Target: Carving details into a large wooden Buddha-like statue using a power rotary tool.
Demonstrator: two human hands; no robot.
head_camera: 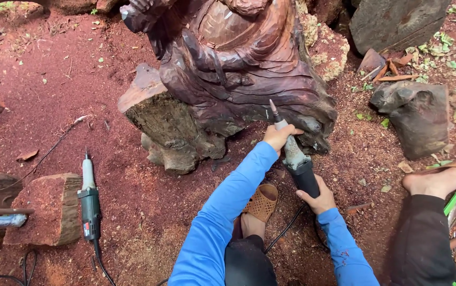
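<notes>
Down low, a die grinder [295, 159] points its bit at the base of a dark carved wooden statue [238, 69].
Both hands clamp it: left hand [280, 136] wraps the pale neck, right hand [318, 200] grips the black body. 1 more grinder [89, 204] lies apart on red sawdust [53, 95] beside a wood block [47, 209].

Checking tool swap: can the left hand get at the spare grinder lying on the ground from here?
Probably yes once freed: the left hand grips the die grinder now; the spare grinder lies unobstructed on sawdust, far left.
</notes>
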